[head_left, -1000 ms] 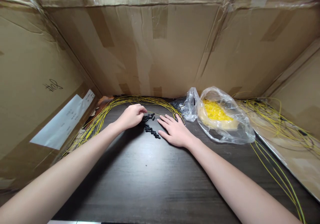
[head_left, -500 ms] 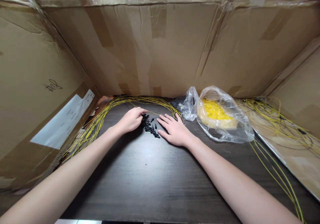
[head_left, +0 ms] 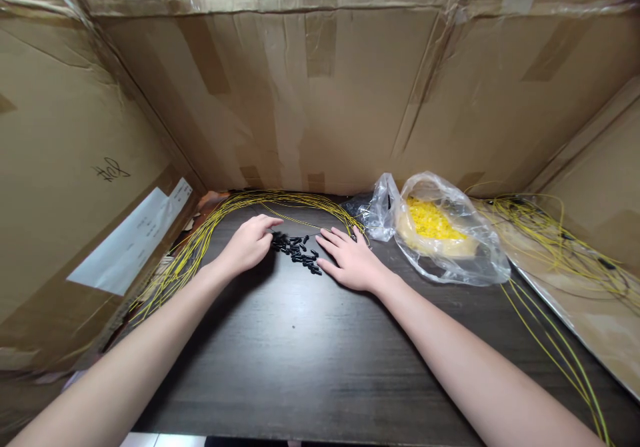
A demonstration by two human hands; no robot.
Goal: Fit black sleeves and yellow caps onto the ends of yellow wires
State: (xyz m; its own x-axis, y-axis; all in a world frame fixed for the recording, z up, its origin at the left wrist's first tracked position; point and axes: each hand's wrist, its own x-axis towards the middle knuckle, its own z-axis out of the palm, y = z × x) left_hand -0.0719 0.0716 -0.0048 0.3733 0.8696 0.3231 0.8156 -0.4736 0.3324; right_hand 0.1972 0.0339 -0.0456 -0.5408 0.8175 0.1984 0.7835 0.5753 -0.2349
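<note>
- Head view: blk pieces loose on table, btwn L hand & R hand; poss. scatter if swept too hard.
- L index extended, others curled; can't tell if pinching.
- R fingers flat, slightly spread; a shove cd. push strays twd. yellow wires.

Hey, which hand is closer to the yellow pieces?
Right. The right hand lies left of the yellow pieces; the left hand is farther left, by the black pieces.
</note>
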